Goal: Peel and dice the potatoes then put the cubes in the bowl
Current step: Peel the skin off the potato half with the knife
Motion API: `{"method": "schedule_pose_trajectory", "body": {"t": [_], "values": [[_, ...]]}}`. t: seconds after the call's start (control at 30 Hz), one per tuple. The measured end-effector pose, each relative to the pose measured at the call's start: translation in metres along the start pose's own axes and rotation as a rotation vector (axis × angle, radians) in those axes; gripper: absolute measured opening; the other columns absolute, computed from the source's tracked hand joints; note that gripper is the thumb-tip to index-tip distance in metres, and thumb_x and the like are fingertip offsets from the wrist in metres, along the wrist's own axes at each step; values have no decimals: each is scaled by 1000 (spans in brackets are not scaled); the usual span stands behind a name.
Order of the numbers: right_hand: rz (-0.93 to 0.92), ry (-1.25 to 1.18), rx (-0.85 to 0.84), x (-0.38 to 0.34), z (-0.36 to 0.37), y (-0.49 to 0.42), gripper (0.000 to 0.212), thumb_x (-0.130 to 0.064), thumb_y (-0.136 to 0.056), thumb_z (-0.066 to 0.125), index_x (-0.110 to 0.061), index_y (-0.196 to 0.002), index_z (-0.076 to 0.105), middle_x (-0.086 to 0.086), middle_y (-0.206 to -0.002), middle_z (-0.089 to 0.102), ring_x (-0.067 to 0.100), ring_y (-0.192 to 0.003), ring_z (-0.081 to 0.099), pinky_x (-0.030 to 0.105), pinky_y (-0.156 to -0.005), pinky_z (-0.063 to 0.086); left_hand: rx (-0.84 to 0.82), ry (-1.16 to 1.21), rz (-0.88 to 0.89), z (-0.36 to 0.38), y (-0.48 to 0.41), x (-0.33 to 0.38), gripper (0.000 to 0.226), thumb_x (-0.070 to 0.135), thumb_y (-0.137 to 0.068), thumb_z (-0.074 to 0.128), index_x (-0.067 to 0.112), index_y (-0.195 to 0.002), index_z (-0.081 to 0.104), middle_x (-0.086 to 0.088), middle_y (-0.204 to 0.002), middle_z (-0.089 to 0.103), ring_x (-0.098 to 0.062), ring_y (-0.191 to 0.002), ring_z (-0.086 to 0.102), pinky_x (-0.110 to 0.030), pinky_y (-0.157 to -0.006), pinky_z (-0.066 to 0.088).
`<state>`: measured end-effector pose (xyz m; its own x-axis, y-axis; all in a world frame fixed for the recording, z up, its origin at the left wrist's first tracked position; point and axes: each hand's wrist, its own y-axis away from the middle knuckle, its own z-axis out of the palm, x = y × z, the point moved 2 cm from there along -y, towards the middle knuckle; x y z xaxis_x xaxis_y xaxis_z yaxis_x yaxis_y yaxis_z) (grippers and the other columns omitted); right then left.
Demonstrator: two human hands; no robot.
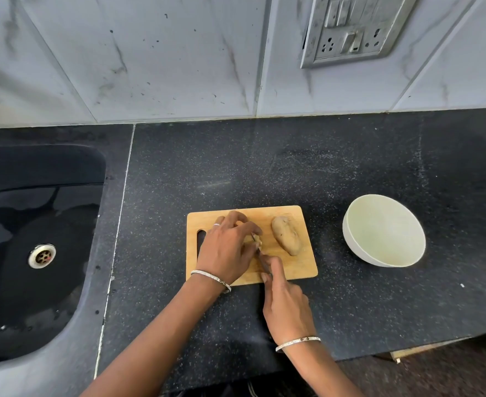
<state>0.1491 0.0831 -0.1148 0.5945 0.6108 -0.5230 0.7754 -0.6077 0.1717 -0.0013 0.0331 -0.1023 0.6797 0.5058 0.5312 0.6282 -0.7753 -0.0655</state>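
Note:
A wooden cutting board (299, 270) lies on the black counter. My left hand (226, 247) curls over a pale potato piece (255, 242), holding it down on the board; most of the piece is hidden. My right hand (286, 305) grips a small knife (262, 260), whose blade reaches the potato piece. A whole unpeeled potato (286, 234) lies on the board's right side. An empty white bowl (383, 230) stands to the right of the board.
A dark sink (38, 224) with a metal drain sits at the left. The speckled counter (293, 167) runs back to a tiled wall with a switch panel (356, 27). The counter's front edge is near my right wrist.

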Motion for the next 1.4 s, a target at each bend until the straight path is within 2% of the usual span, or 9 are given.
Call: {"method": "schedule_pose_trajectory", "body": {"t": [0.17, 0.47, 0.6, 0.73, 0.9, 1.03, 1.17, 1.27, 1.4], "values": [[25, 13, -13, 0, 3, 0, 24, -30, -104, 33, -35, -127, 28, 3, -84, 67, 35, -83, 64, 44, -63, 47, -20, -110, 30, 6, -11, 13, 16, 47, -84, 63, 37, -96, 69, 16, -107, 64, -15, -107, 49, -34, -83, 43], [64, 74, -47, -9, 0, 4, 33, -27, -104, 29, -40, -133, 19, 6, -99, 66, 37, -90, 65, 43, -68, 47, -78, -218, 15, 5, -20, 13, 16, 41, -86, 61, 33, -92, 74, 12, -94, 68, -13, -111, 45, -32, -88, 31], [83, 195, -77, -18, 0, 8, 42, -22, -105, 31, -37, -139, 11, 3, -111, 60, 35, -96, 66, 42, -69, 46, -114, -240, 13, 4, -23, 12, 17, 39, -86, 61, 32, -92, 75, 8, -92, 68, -14, -107, 49, -31, -86, 31], [87, 194, -97, -17, 2, 9, 48, -20, -104, 34, -37, -142, 11, 3, -116, 58, 35, -97, 66, 42, -72, 48, -123, -220, 11, 6, -26, 9, 13, 35, -82, 65, 30, -86, 76, 7, -88, 69, -16, -100, 53, -30, -81, 40], [38, 53, -61, -6, 1, 11, 40, -29, -105, 32, -45, -136, 14, -1, -108, 65, 33, -93, 66, 42, -68, 47, -130, -175, 15, 8, -29, 5, 10, 34, -80, 68, 31, -85, 76, 8, -85, 71, -15, -100, 52, -34, -82, 44], [0, -43, -38, 1, -1, 16, 38, -29, -104, 34, -46, -135, 21, -5, -101, 69, 28, -88, 66, 37, -60, 39, -136, -125, 25, 4, -33, 5, 9, 35, -80, 72, 30, -87, 74, 10, -83, 70, -14, -95, 54, -34, -81, 46], [1, -92, -57, 9, -6, 26, 37, -30, -104, 36, -46, -135, 22, -12, -77, 56, 21, -75, 63, 34, -58, 35, -163, -98, 16, 2, -36, 4, 8, 34, -78, 75, 27, -82, 73, 13, -80, 70, -14, -87, 57, -34, -80, 48], [5, -128, -99, 19, -13, 40, 39, -31, -104, 36, -48, -137, 22, -15, -66, 48, 9, -57, 49, 29, -52, 35, -172, -69, 1, 1, -35, 4, 10, 36, -77, 77, 27, -81, 73, 11, -79, 70, -13, -81, 60, -32, -77, 48], [-2, -162, -144, 35, -27, 62, 43, -31, -103, 39, -51, -139, 25, -14, -59, 48, 4, -54, 52, 20, -50, 37, -174, -44, -5, 1, -33, 3, 10, 36, -79, 76, 27, -82, 74, 11, -79, 71, -10, -77, 60, -25, -68, 41]]}}
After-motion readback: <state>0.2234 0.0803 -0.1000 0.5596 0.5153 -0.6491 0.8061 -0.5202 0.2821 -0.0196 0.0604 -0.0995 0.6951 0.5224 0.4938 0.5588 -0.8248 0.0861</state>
